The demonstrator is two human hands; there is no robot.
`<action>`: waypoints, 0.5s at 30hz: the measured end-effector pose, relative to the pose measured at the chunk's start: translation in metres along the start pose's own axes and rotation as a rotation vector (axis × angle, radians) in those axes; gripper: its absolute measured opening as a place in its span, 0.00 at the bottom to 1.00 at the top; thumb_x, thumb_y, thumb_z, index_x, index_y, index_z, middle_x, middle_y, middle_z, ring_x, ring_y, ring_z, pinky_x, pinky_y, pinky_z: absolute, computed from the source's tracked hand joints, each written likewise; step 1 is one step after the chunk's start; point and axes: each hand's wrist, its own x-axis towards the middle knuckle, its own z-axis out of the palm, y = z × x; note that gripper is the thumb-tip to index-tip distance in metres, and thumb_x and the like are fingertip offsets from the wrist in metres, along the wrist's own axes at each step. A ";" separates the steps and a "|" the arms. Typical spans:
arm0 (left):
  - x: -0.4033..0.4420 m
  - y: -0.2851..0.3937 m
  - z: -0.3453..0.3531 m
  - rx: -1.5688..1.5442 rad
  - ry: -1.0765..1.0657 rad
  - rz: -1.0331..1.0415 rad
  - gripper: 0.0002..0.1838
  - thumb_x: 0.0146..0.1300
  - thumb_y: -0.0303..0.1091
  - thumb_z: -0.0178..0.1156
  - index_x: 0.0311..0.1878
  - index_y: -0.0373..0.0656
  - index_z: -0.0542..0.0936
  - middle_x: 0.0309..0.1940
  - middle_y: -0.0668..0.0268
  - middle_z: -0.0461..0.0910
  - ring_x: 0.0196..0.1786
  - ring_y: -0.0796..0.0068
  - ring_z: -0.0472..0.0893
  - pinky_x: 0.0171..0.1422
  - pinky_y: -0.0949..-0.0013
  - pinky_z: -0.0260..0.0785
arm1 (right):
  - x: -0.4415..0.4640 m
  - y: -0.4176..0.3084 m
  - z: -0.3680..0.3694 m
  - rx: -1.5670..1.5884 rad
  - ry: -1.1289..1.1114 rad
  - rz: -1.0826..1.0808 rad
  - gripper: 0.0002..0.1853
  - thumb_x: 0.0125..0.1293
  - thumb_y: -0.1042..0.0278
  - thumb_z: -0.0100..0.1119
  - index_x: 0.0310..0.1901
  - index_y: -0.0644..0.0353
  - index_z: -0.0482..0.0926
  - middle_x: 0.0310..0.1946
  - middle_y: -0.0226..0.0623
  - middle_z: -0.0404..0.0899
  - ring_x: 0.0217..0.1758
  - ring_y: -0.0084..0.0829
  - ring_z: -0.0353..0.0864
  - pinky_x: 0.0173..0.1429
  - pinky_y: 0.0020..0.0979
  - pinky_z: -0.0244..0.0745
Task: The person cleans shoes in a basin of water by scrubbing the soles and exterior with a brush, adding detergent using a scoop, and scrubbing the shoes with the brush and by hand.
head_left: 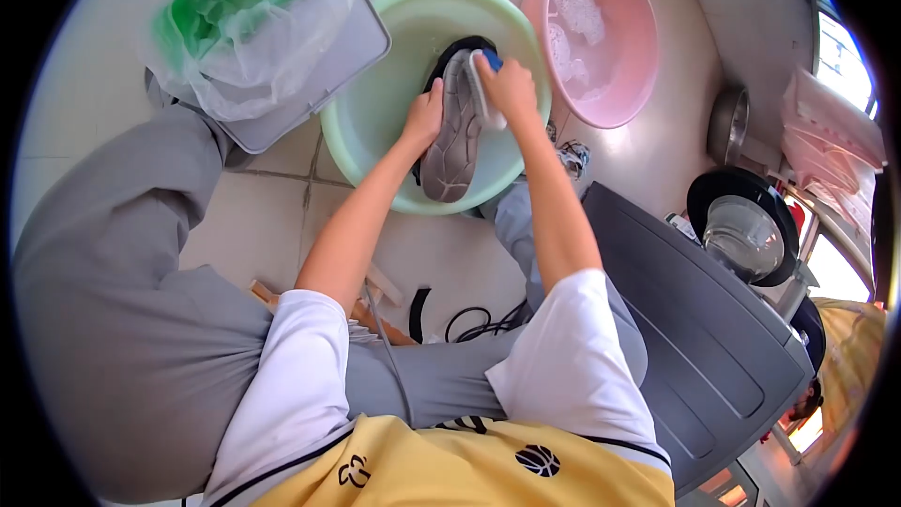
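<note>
A dark shoe (450,145) is held over the light green basin (340,145), its grey patterned sole turned up toward me. My left hand (424,119) is closed on the shoe's left side. In my right hand (511,92) is a scrubbing brush (485,84) with a blue back and white bristles, which lies along the right edge of the sole. My fingers partly cover the brush. Some water seems to lie in the basin beneath the shoe.
A pink basin (638,56) with white suds stands right of the green one. At the upper left is a grey bin (352,47) with a plastic bag (253,38). A dark grey cabinet-like box (685,338) is on my right. Black cable (483,327) lies on the tiles.
</note>
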 end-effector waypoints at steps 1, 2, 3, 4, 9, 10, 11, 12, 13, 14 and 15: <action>0.005 -0.003 -0.003 0.000 0.003 0.015 0.39 0.66 0.58 0.32 0.34 0.25 0.76 0.31 0.41 0.77 0.41 0.46 0.77 0.48 0.58 0.65 | -0.011 -0.003 -0.004 0.015 0.010 0.009 0.35 0.54 0.35 0.49 0.36 0.70 0.76 0.35 0.63 0.76 0.42 0.59 0.75 0.48 0.47 0.70; 0.010 -0.009 -0.002 0.001 0.002 0.010 0.38 0.66 0.58 0.32 0.35 0.25 0.76 0.32 0.41 0.77 0.41 0.46 0.77 0.48 0.59 0.65 | -0.028 -0.009 -0.011 0.032 -0.015 0.025 0.34 0.54 0.36 0.51 0.34 0.70 0.76 0.32 0.63 0.76 0.40 0.59 0.76 0.46 0.46 0.71; 0.007 -0.015 0.000 -0.002 -0.005 -0.011 0.38 0.66 0.58 0.33 0.35 0.25 0.77 0.32 0.41 0.77 0.42 0.47 0.77 0.47 0.59 0.65 | -0.051 -0.013 -0.019 0.040 -0.052 0.050 0.33 0.53 0.37 0.52 0.32 0.70 0.76 0.29 0.63 0.76 0.37 0.59 0.77 0.44 0.46 0.71; 0.004 -0.015 0.001 -0.007 -0.014 -0.021 0.38 0.66 0.58 0.33 0.35 0.25 0.77 0.32 0.41 0.77 0.42 0.47 0.77 0.47 0.59 0.65 | -0.071 -0.012 -0.024 0.031 -0.056 0.060 0.33 0.53 0.37 0.52 0.32 0.70 0.76 0.29 0.63 0.76 0.37 0.59 0.77 0.44 0.46 0.71; -0.002 0.003 -0.001 0.001 -0.053 -0.099 0.37 0.66 0.58 0.33 0.37 0.27 0.77 0.35 0.41 0.77 0.44 0.47 0.77 0.50 0.59 0.64 | -0.123 -0.019 -0.032 0.136 -0.167 0.144 0.32 0.52 0.40 0.57 0.31 0.72 0.75 0.26 0.62 0.76 0.35 0.57 0.77 0.41 0.47 0.72; -0.003 0.002 -0.002 0.021 -0.040 -0.065 0.37 0.66 0.58 0.33 0.37 0.28 0.78 0.35 0.41 0.77 0.44 0.47 0.76 0.50 0.58 0.64 | -0.115 -0.021 -0.029 0.139 -0.173 0.143 0.32 0.52 0.40 0.57 0.31 0.72 0.75 0.26 0.62 0.76 0.35 0.57 0.77 0.41 0.47 0.72; -0.001 -0.001 -0.004 0.039 -0.078 -0.048 0.36 0.66 0.57 0.31 0.39 0.31 0.78 0.37 0.42 0.77 0.45 0.44 0.75 0.51 0.57 0.63 | -0.098 -0.022 -0.024 0.104 -0.124 0.087 0.32 0.52 0.40 0.57 0.30 0.72 0.76 0.26 0.61 0.76 0.35 0.58 0.77 0.42 0.46 0.72; -0.003 -0.001 -0.007 0.047 -0.073 -0.062 0.36 0.66 0.57 0.31 0.39 0.31 0.78 0.37 0.42 0.77 0.45 0.44 0.75 0.51 0.57 0.63 | -0.083 -0.022 -0.019 0.070 -0.078 0.033 0.32 0.51 0.39 0.57 0.30 0.72 0.76 0.26 0.61 0.76 0.35 0.58 0.77 0.42 0.46 0.72; -0.005 0.005 -0.008 0.071 -0.074 -0.035 0.36 0.67 0.57 0.31 0.38 0.30 0.77 0.37 0.44 0.78 0.44 0.48 0.76 0.50 0.59 0.63 | -0.067 -0.024 -0.017 0.079 -0.049 0.056 0.33 0.51 0.39 0.57 0.30 0.72 0.77 0.27 0.61 0.77 0.35 0.57 0.78 0.43 0.46 0.72; -0.006 0.007 -0.007 0.094 -0.075 -0.007 0.36 0.67 0.57 0.31 0.38 0.28 0.76 0.36 0.45 0.78 0.43 0.52 0.76 0.50 0.61 0.63 | -0.050 -0.025 -0.017 0.087 -0.017 0.079 0.33 0.51 0.38 0.56 0.30 0.71 0.78 0.28 0.60 0.77 0.36 0.56 0.78 0.43 0.46 0.72; -0.005 0.002 -0.002 0.137 -0.035 0.046 0.35 0.68 0.56 0.30 0.38 0.30 0.76 0.36 0.43 0.77 0.43 0.45 0.75 0.51 0.59 0.63 | -0.032 -0.025 -0.013 0.056 0.019 0.066 0.34 0.51 0.36 0.55 0.31 0.71 0.79 0.29 0.59 0.77 0.37 0.55 0.78 0.44 0.45 0.73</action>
